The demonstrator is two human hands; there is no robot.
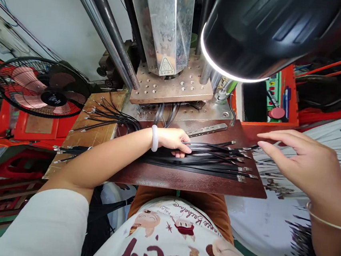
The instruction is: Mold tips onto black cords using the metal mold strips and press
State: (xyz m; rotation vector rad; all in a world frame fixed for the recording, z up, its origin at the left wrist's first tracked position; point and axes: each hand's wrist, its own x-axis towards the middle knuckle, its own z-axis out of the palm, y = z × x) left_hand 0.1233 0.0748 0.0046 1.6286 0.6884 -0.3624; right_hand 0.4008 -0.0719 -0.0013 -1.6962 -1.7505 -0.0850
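Observation:
A bundle of flat black cables with metal plugs point(205, 167) lies across a dark red-brown board point(183, 184), the plugs pointing right. My left hand point(173, 140) reaches over the board, fingers curled around some of these cables partway along. To the right, my right hand point(308, 163) hovers past the board's edge, thumb and fingers stretched out and apart, nothing seen between them. Its thumb tip is close to the nearest plug ends. Behind the cables lies a slotted metal strip point(208, 130), left of it partly hidden by my left hand.
A press with a drilled metal plate point(174, 92) stands behind the board. A black lamp point(257, 36) hangs at upper right. More black cables point(111, 116) rest on a wooden board at left, near a fan point(43, 87). Pale strips point(277, 170) and a red tray point(294, 103) are right.

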